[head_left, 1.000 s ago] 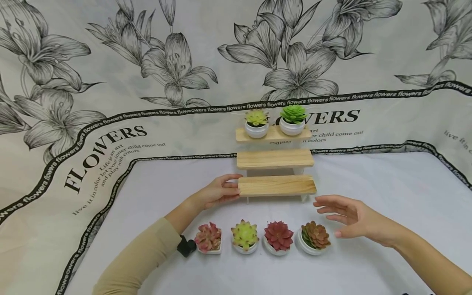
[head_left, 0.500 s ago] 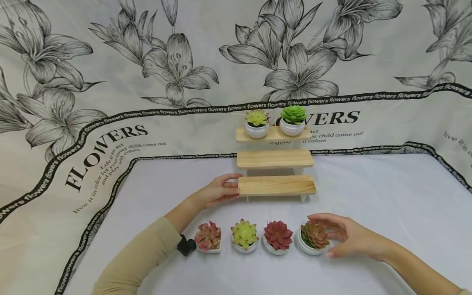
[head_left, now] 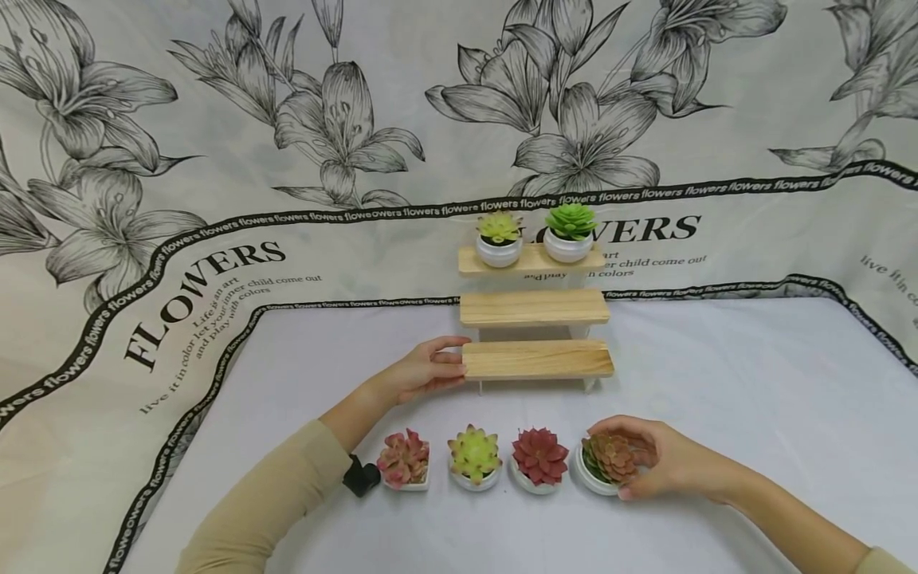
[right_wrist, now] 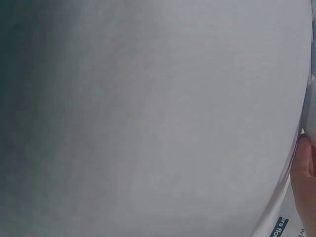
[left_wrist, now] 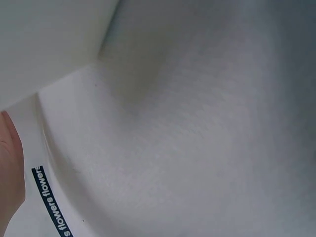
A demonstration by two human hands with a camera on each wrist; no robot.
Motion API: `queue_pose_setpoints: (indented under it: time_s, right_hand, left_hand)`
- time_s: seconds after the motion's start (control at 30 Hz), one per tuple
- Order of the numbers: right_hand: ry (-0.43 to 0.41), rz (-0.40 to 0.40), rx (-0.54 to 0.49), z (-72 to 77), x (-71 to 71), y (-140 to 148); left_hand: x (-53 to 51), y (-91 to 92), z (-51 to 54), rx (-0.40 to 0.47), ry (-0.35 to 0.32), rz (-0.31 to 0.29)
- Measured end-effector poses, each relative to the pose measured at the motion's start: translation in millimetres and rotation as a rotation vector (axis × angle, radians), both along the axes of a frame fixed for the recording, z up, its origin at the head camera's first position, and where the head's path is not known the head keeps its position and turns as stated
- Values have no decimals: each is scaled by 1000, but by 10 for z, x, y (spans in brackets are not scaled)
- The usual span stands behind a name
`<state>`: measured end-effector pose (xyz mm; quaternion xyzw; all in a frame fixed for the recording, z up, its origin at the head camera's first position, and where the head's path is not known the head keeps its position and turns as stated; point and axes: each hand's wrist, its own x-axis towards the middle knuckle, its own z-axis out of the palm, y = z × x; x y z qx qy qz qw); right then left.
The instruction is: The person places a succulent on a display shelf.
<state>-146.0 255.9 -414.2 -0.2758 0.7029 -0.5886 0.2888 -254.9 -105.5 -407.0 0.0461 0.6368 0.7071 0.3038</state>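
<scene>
At the left end of the lowest board of a three-tier wooden display stand, my left hand holds the edge between its fingers and thumb. My right hand curves round a brown-and-green succulent in a round white pot, thumb at the front and fingers behind. To its left in the row stand a dark red succulent, a yellow-green succulent and a pink succulent in a square pot. The wrist views show mostly white cloth, with each hand only at the frame's edge.
On the top board sit a small yellow-green succulent and a bright green one. A black object shows beside the left forearm. A flower-printed cloth hangs behind the white table.
My right hand has come down and to the left, from beside the stand to round the brown succulent's pot. My left hand stays at the lowest board.
</scene>
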Motion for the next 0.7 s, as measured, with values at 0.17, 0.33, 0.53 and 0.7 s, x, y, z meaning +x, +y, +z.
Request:
queue_pose_setpoints:
  time_s: [0.17, 0.33, 0.53, 0.7]
  right_hand:
    - [-9, 0, -5, -12, 14, -3]
    - [1, -25, -9, 10, 10, 13]
    - [20, -99, -16, 166, -73, 21]
    - [37, -211, 64, 358, -163, -24]
  left_hand:
    - [10, -3, 5, 2, -3, -1]
    - [14, -7, -9, -2, -2, -6]
    - [14, -3, 0, -3, 7, -2]
    - [12, 2, 8, -14, 1, 2]
